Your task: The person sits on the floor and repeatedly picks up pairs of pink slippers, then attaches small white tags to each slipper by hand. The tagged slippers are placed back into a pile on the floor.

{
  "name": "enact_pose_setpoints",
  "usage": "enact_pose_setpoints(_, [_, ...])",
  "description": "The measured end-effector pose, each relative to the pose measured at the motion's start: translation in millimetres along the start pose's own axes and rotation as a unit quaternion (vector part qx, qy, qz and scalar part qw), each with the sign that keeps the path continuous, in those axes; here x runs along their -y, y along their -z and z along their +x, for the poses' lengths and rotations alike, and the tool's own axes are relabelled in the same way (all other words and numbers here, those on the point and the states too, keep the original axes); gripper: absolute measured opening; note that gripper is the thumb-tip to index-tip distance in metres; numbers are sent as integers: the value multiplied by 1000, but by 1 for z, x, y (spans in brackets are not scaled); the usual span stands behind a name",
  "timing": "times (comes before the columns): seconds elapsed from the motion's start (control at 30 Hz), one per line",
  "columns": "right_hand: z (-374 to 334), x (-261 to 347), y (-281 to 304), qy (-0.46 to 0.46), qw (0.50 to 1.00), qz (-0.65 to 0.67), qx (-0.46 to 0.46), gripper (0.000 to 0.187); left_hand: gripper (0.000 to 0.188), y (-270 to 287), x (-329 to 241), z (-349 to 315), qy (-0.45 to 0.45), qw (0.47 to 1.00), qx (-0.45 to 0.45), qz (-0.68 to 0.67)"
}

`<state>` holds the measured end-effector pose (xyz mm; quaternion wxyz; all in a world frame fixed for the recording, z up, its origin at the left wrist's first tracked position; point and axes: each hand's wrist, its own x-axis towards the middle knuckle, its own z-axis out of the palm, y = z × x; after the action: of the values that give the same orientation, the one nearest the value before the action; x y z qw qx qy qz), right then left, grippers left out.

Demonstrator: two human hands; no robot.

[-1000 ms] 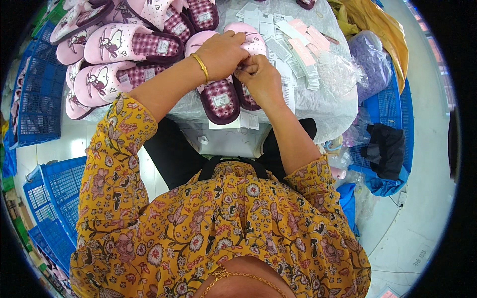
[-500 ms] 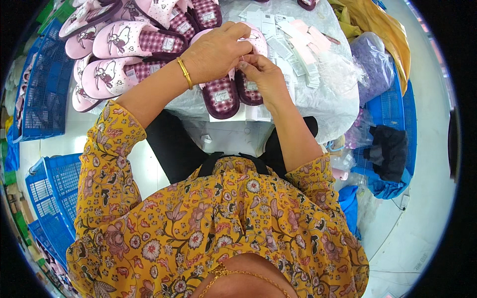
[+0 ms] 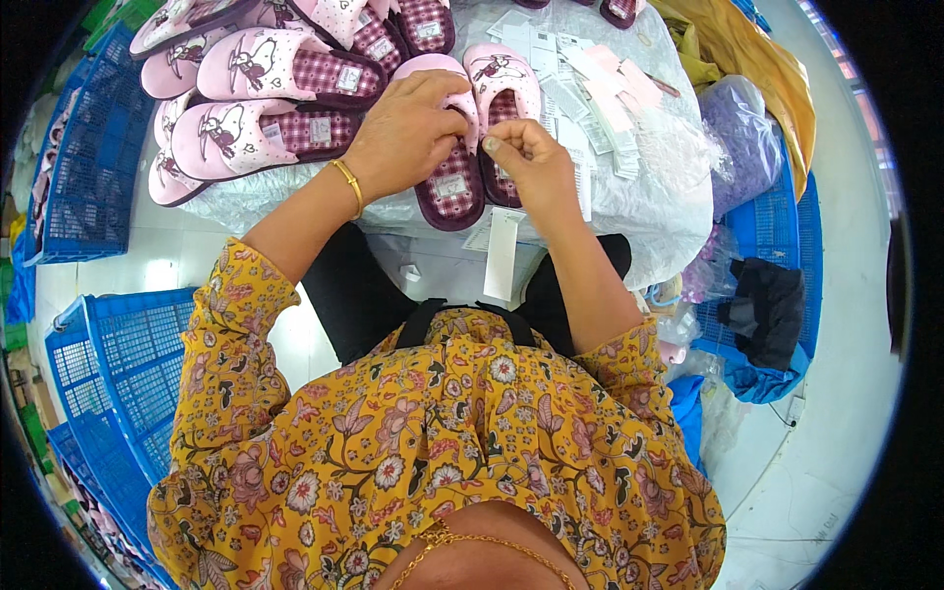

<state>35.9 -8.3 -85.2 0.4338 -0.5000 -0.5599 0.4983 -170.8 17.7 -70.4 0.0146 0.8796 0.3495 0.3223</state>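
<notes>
A pair of pink slippers with purple checked insoles lies between my hands at the table's near edge. My left hand (image 3: 411, 130) covers much of the left slipper (image 3: 452, 197), its fingers curled over the inner edge of the upper. Close beside it, my right hand (image 3: 536, 167) is closed in a pinch over the right slipper (image 3: 501, 71); whatever it pinches is too small to make out. A cartoon print shows on the right slipper's toe. Below the pair, a blank white tag (image 3: 501, 256) hangs past the table edge.
More pink slippers (image 3: 246, 64) are piled at the left. Paper tags (image 3: 610, 93) lie scattered on the plastic-covered table (image 3: 669, 211) at the right. Blue crates (image 3: 133, 364) stand at the left, and another crate (image 3: 777, 221) with bagged goods stands at the right.
Both hands have come slightly down and apart, uncovering the right slipper's printed toe. The white tag now shows below the pair. Everything on the table sits a little further right in view.
</notes>
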Motion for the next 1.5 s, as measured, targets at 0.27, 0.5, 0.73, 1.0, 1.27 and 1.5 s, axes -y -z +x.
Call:
enact_pose_setpoints(0.27, [-13, 5, -17, 25, 989, -145, -5, 24, 38, -27, 33, -7, 39, 992, 97, -78])
enact_pose_setpoints(0.5, [-5, 12, -30, 21, 954, -298, -38, 30, 41, -28, 25, -8, 64, 994, 81, -47])
enact_pose_setpoints(0.73, [1, 13, -35, 46, 924, -376, -49, 27, 40, -28, 24, -7, 75, 993, 76, -51])
enact_pose_setpoints(1.0, [4, 14, -41, 49, 909, -408, -74, 23, 43, -32, 24, -10, 92, 991, 71, -64])
enact_pose_setpoints(1.27, [9, 4, -47, 104, 895, -420, -105, 23, 35, -40, 30, -10, 89, 991, 53, -83])
enact_pose_setpoints(1.5, [10, -6, -40, 121, 910, -387, -90, 25, 22, -29, 25, 7, 83, 989, 116, -32])
